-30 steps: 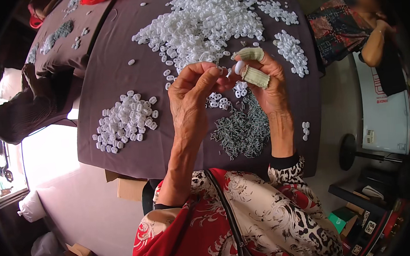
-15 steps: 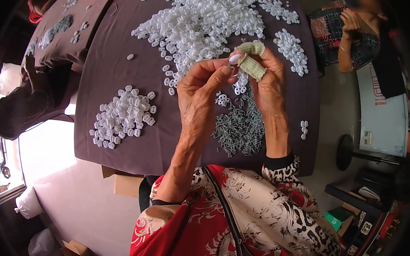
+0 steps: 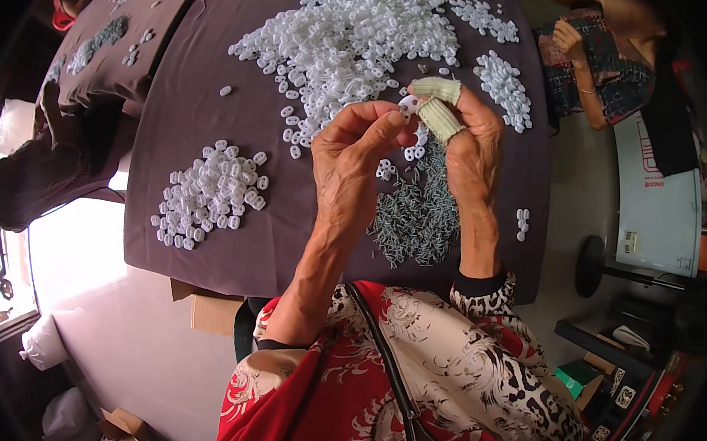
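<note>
Over the table, both my hands meet around a small white oval plastic piece (image 3: 408, 104) with dark holes. My right hand (image 3: 472, 134) grips its edge between thumb and index finger, both wrapped in pale green ribbed cloth covers (image 3: 442, 121). My left hand (image 3: 356, 145) is closed in a pinch against the piece's left side; what its fingertips hold is too small to make out. Below the hands lies a heap of small grey screws (image 3: 412, 216), with a few white two-holed pieces (image 3: 385, 168) at its upper edge.
A large pile of white pieces (image 3: 357, 36) covers the far table. Smaller heaps lie at the left (image 3: 208, 194) and right (image 3: 504, 87). Several pieces (image 3: 523, 223) sit near the right edge of the brown tablecloth (image 3: 201, 268). Another person (image 3: 597, 64) is at the right.
The white piece has turned so that its holes show. Both hands stay together in nearly the same place, shifted slightly right.
</note>
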Available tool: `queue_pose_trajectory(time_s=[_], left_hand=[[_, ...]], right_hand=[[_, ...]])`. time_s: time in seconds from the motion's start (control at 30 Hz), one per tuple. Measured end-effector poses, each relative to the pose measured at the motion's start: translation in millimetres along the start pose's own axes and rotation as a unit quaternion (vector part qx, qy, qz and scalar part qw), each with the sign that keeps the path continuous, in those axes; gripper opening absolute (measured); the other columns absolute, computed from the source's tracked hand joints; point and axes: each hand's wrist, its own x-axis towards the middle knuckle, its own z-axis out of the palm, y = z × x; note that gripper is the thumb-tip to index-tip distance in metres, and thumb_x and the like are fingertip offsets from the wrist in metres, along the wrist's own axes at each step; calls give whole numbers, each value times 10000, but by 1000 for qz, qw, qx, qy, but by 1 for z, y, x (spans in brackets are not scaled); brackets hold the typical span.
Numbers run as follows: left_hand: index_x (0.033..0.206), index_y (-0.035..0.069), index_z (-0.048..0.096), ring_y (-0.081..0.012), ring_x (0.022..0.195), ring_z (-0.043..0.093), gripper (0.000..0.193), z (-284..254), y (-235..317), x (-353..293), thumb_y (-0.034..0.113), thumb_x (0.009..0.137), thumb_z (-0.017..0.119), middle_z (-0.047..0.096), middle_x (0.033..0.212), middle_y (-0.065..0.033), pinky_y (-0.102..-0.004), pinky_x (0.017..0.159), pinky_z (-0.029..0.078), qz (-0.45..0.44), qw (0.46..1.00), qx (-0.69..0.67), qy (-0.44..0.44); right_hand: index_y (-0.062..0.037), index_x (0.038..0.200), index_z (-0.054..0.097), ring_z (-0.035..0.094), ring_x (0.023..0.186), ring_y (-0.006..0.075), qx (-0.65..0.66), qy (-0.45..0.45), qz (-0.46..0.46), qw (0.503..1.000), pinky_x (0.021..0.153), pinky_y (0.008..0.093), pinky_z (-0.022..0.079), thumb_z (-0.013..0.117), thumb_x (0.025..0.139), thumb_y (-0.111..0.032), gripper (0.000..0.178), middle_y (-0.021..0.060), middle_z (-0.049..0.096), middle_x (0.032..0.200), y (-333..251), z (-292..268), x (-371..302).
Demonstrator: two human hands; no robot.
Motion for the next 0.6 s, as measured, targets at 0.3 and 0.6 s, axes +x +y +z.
queue_pose_trajectory(time_s=[0.3, 0.6], left_hand=[[852, -21, 589, -138, 687, 585, 140, -5, 0, 1, 94, 780, 620, 619, 784, -90, -259, 654, 483, -36, 998, -45, -6], [858, -26, 586, -122, 663, 573, 139, -4, 5, 1, 88, 783, 615, 612, 772, -80, -236, 661, 474, -11, 1000, 19, -19]], right_hand=[[16, 955, 608, 578, 805, 119, -3, -69, -11, 998, 759, 239, 444, 491, 771, 6, 218, 77, 626, 891, 0, -12, 1], [15, 929, 595, 611, 719, 170, -175, -83, -158, 968, 662, 246, 463, 516, 703, -6, 240, 111, 632, 799, -2, -16, 0]])
